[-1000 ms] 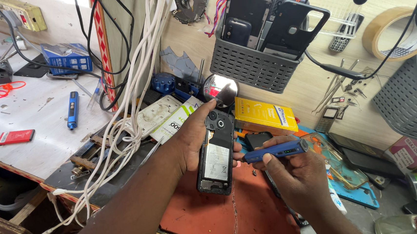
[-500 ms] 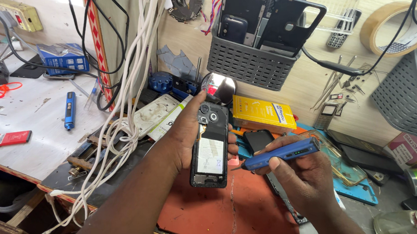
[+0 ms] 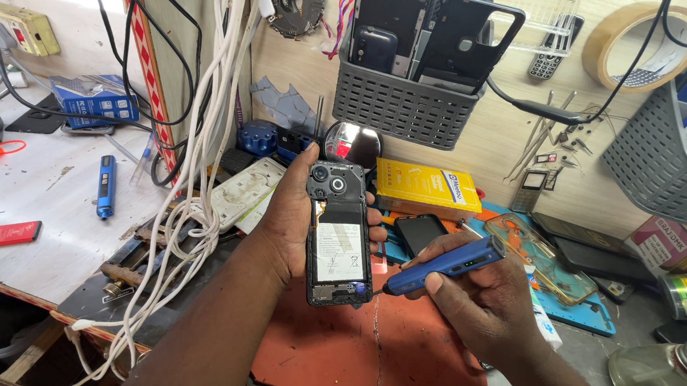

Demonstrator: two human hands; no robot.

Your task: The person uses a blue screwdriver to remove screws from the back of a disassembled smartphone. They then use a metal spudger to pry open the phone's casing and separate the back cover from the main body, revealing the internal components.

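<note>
My left hand (image 3: pixel 293 221) grips an opened phone (image 3: pixel 336 234) upright, its back cover off, so the camera block at the top and a white-labelled battery show. My right hand (image 3: pixel 480 304) holds a blue electric screwdriver (image 3: pixel 444 265) almost level. Its tip touches the phone's lower right corner. Both hands hover above an orange-red work mat (image 3: pixel 355 353).
A grey basket (image 3: pixel 402 108) of phone parts hangs on the wall, with a tape roll (image 3: pixel 639 39) to its right. A yellow box (image 3: pixel 424 186), a dark phone (image 3: pixel 419 232) and a clear case (image 3: pixel 537 256) lie behind the hands. White cables (image 3: pixel 198 187) hang at left. Another blue screwdriver (image 3: pixel 104 186) lies on the white bench.
The phone has risen slightly and tilted more upright in my left hand. The screwdriver has swung from near the phone's middle down to its lower right corner.
</note>
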